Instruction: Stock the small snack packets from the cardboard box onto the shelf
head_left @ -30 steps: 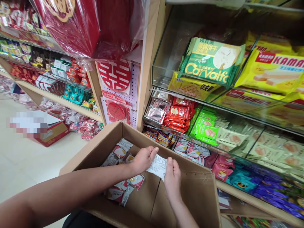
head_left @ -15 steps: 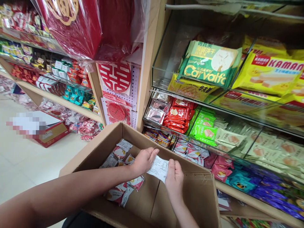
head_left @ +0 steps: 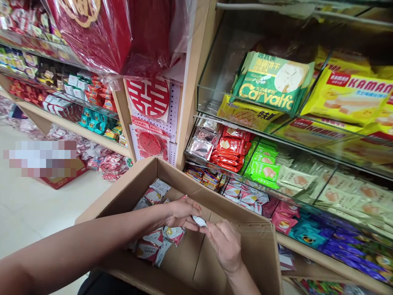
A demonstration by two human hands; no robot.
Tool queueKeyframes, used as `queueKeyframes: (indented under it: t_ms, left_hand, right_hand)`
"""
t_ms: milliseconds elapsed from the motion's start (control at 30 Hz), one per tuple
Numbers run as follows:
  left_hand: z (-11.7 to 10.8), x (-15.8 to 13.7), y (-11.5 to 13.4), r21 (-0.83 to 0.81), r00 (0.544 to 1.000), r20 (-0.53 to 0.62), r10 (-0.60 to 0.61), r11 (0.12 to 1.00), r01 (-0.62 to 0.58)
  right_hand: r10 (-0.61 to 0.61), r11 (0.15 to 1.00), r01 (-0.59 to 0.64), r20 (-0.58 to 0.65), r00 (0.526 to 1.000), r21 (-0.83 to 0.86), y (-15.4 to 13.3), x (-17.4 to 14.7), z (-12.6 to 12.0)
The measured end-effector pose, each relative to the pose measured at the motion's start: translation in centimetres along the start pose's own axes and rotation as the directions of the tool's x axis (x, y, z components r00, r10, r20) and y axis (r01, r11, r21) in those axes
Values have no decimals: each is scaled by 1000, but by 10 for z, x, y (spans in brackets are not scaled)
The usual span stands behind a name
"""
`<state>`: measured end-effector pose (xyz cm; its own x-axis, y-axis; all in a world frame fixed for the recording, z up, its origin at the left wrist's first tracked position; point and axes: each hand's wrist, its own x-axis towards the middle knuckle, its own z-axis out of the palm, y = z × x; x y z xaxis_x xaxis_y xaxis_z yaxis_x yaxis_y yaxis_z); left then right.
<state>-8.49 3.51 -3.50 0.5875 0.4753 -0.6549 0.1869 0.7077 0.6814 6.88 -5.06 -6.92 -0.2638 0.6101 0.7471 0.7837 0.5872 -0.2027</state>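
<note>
Above the open cardboard box, both of my hands meet around one small white snack packet. My left hand pinches its left end, palm partly turned up. At the right end, my right hand grips with thumb and curled fingers. The packet now shows only as a narrow white strip, seen nearly edge-on; its far side is hidden by the fingers. Below, on the box's left side, lie several white and pink snack packets, some covered by my left forearm.
Glass-fronted shelves with bagged snacks rise right behind the box, including yellow wafer packs and green packets. A red box is on the floor at left. A large red wrapped package hangs overhead.
The packet was stretched flat, printed side up, between both hands; now it is turned nearly edge-on. My left hand has rolled palm-up, and my right hand has dropped slightly.
</note>
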Motion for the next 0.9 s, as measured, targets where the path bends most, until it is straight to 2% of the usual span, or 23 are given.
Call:
queueKeyframes:
  t_ms: [100,167,200,233,267,300,333,367,400,433,467,600,667,767,833,900]
  left_hand:
    - [-6,2,-3,-124,999,-27,38,991,-41]
    - [-8,2,-3,-181,996,-21,92,979,-95]
    - [-8,2,-3,-202,992,-12,122,972,-122]
    - [-7,1,-2,-216,989,4,151,965,-146]
    - [-6,1,-1,-226,984,23,176,960,-167]
    - [-5,0,-1,-233,980,38,198,955,-184]
    - [-4,0,0,-238,976,47,215,951,-198]
    - [-3,0,0,-242,973,48,228,947,-210]
    - [-3,1,-1,-245,970,41,239,944,-222]
    - [-3,2,-1,-241,969,34,246,943,-231]
    - [-3,3,-2,-225,969,29,245,946,-233]
    - [-5,9,-6,-26,974,4,225,974,-225]
    - [-6,11,-6,51,973,-17,232,972,-231]
    - [-7,12,-5,62,962,-64,267,963,-263]
    - [-7,12,-4,52,953,-102,284,958,-280]
    - [-7,12,-4,67,953,-90,289,957,-283]
  right_hand:
    - [53,985,-55,14,998,165,-6,-2,1]
    - [234,941,-215,-43,971,263,-7,-5,3]
    - [370,893,-333,-70,927,302,-6,-7,5]
    - [518,813,-466,-66,853,349,-4,-8,8]
    - [657,691,-593,-17,754,413,-2,-10,10]
    - [762,531,-692,81,643,489,-1,-11,13]
    - [815,353,-750,210,540,559,1,-12,16]
    - [821,190,-773,333,463,606,2,-12,19]
    - [808,72,-775,419,415,628,3,-13,21]
    - [799,6,-767,458,389,641,4,-13,22]
    - [801,-16,-760,463,378,649,4,-14,23]
    - [837,-6,-744,411,361,668,6,-16,24]
    - [844,-54,-731,423,331,680,7,-17,23]
    - [848,-137,-696,447,285,704,10,-20,24]
    - [849,-150,-678,445,284,720,12,-21,24]
    - [846,-120,-685,435,309,719,13,-21,23]
